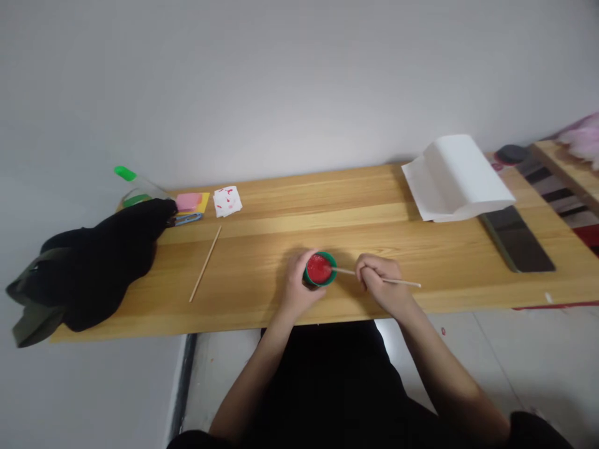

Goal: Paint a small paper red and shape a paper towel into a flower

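Green cup [332, 277] is cradled by the left hand [297, 290] near the table's [262, 249] front edge, presumably against tipping. Stick [406, 282] is clasped in the right hand [387, 294], angled into red contents [317, 269].

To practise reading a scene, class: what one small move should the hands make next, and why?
I'd suggest gently circling the held stick through the red contents. The right hand holds it with its tip at them, the left hand is around the green cup, and pale specks dot the red surface.
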